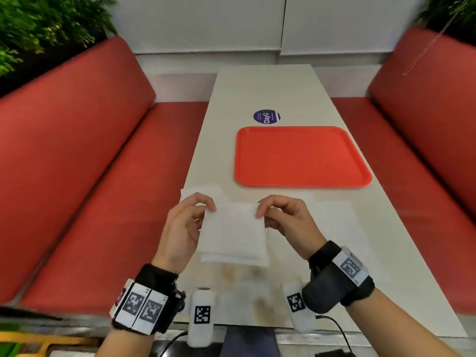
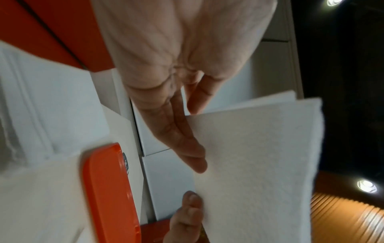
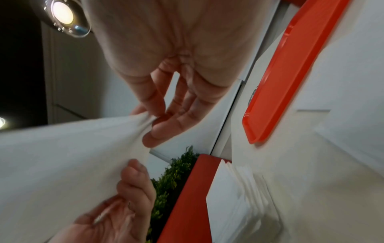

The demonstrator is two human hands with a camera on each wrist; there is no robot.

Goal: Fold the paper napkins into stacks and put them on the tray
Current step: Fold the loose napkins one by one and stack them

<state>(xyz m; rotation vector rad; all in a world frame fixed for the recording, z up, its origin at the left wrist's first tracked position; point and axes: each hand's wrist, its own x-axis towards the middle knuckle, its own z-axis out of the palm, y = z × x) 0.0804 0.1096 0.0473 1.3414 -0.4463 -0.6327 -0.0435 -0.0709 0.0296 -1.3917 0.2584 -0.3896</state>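
Note:
I hold a white folded paper napkin up over the near part of the table. My left hand pinches its upper left corner and my right hand pinches its upper right corner. The left wrist view shows the napkin against my left fingers. The right wrist view shows the napkin bunched at my right fingertips. The orange tray lies bare farther up the table, right of centre. A pile of white napkins rests near the table's left edge, behind my left hand.
The long white table runs between red bench seats on both sides. A round purple sticker lies beyond the tray. More white paper lies flat on the table to the right. Green plants stand behind the left bench.

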